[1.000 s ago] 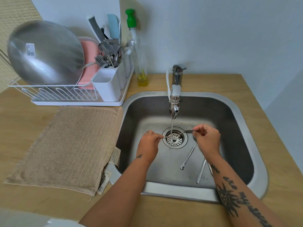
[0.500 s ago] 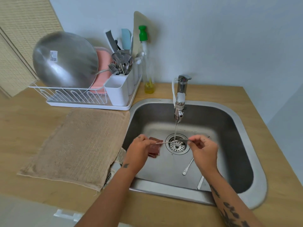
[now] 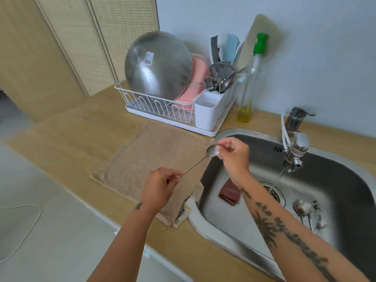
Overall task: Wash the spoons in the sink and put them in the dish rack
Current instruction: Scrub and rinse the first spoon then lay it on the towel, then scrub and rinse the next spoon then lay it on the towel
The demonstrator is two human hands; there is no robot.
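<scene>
Fingers (image 3: 224, 146) at both spoon (image 3: 211, 152) ends

A home kitchen; rounded stainless-steel sink (image 3: 250, 132) with chrome tap (image 3: 295, 143); white wire dish rack (image 3: 173, 121) on pale wooden desk (image 3: 81, 127).

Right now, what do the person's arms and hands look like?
The left hand and right hand are bare, no gloves or sleeves showing. The left wrist carries a small dark tattoo; the right forearm has dark script lettering and a spiky sun-like design.
</scene>
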